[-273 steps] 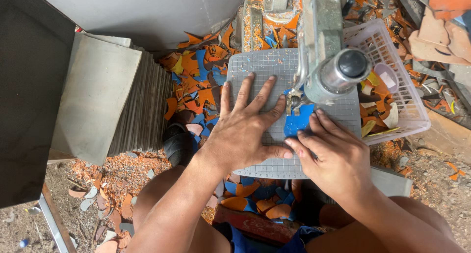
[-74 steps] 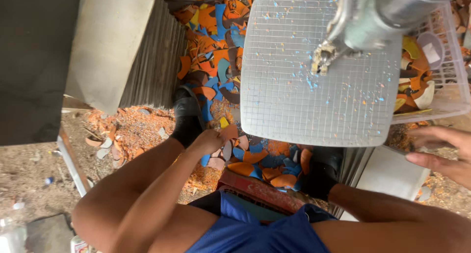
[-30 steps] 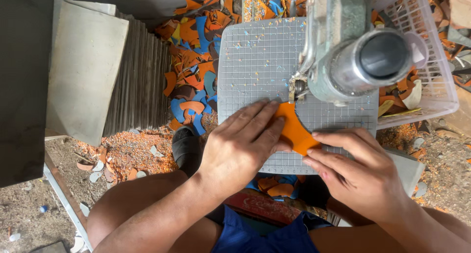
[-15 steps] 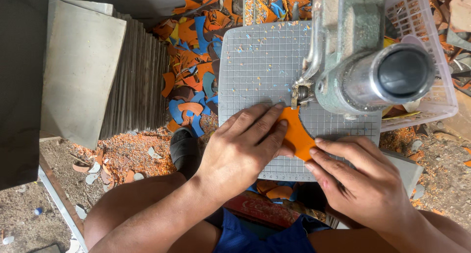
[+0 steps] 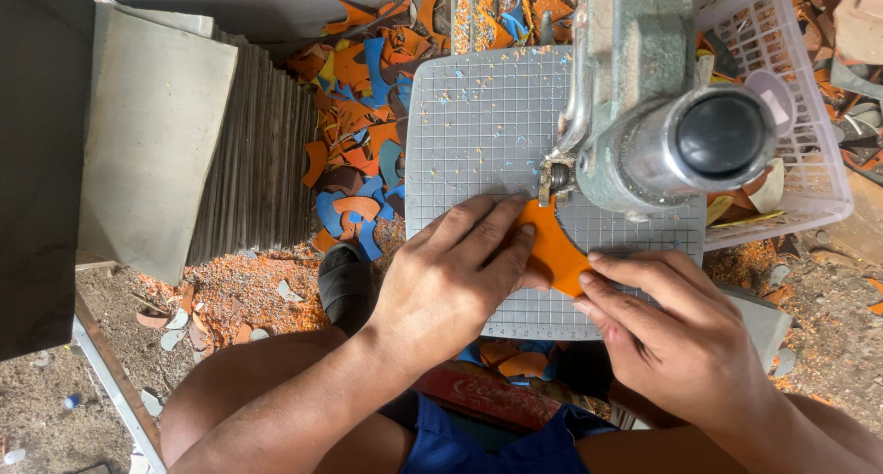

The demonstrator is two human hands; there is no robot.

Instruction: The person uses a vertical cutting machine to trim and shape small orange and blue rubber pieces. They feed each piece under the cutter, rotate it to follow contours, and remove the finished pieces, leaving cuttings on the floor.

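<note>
— What's off to the left of the fingers?

— A stack of grey sheets (image 5: 156, 134) leaning there, well apart from the hands, and nearer in a heap of orange and blue offcuts (image 5: 354, 134) on the floor.

— And the left hand (image 5: 451, 276)?

— It lies flat, fingers (image 5: 487, 230) spread and pressed down on the left part of an orange piece (image 5: 552, 249). Not curled around anything; it pins the piece to the gridded grey bench (image 5: 478, 125).

— Where is the piece against the fingertips?

— Just under and beyond them, its top edge right at the small cutter (image 5: 558, 175) of the grey machine (image 5: 662, 125).

— The right hand (image 5: 681, 345)?

— Also flat, its fingers pressing the lower right corner of the piece. Beyond them, to the right, a white basket (image 5: 809, 161) with scraps.

— So which step?

— I'd judge the edge is being fed to the cutter. The next move seems to call for a slow turn of the piece with both hands, fingertips kept clear of the cutter.
</note>
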